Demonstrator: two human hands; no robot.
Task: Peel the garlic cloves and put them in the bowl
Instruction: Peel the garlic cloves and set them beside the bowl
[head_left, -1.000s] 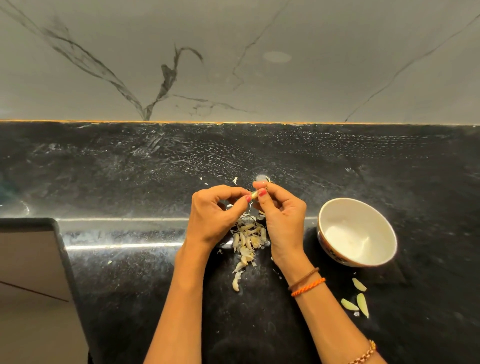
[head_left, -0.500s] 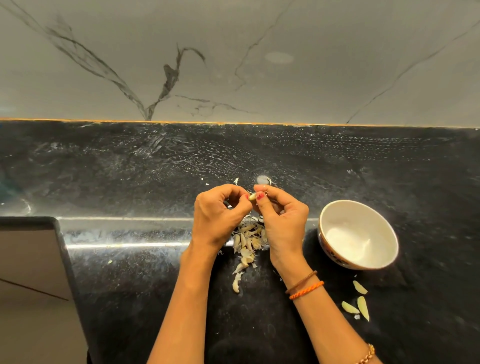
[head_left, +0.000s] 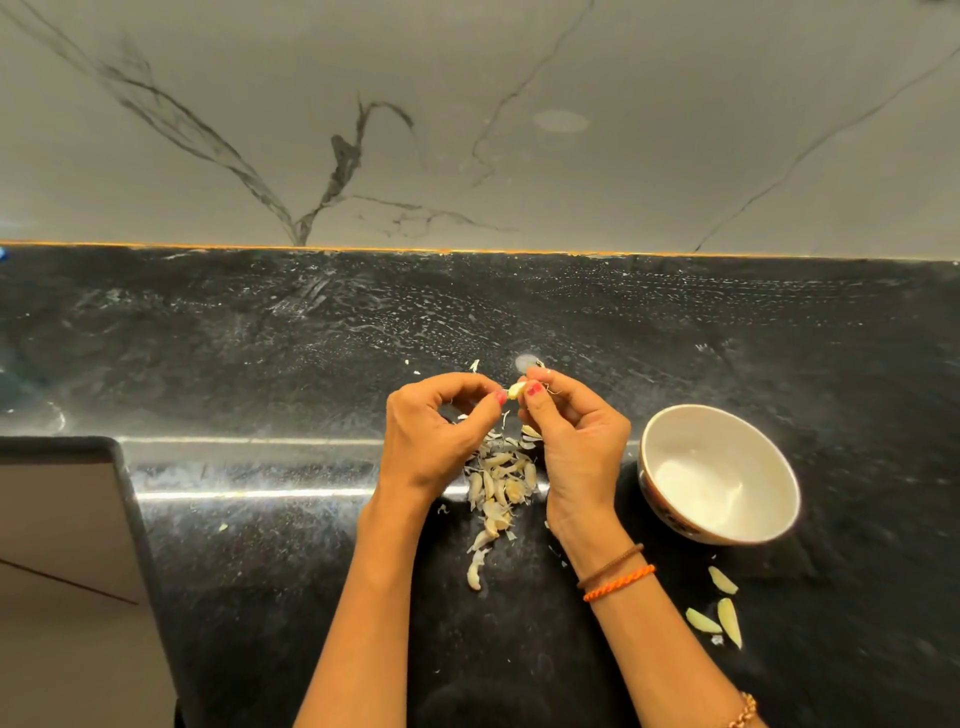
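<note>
A pale marble wall (head_left: 519, 130) with dark veins filled the upper part of the view, and below it ran a black stone counter (head_left: 208, 338), dusted with pale specks. At the lower left a dark-edged panel (head_left: 67, 545) cut into the counter's front.

A white bowl (head_left: 670, 431) stood on the counter to the right of the hands, tilted a little; what lay inside it could not be made out against the glare.

Both hands were raised above the counter, close together. The left hand (head_left: 431, 431) had its fingers curled in, thumb and forefinger pinching at the end of a small garlic clove (head_left: 514, 391). The right hand (head_left: 576, 426) gripped that same clove from the other side between thumb and fingertips, the rest of its fingers folded. Two cord bracelets (head_left: 615, 574) circled the right wrist.

Under and between the hands lay a heap of papery garlic skins (head_left: 498, 478), trailing toward the near edge. Three peeled cloves (head_left: 719, 608) lay on the counter just in front of the bowl, not in it.
</note>
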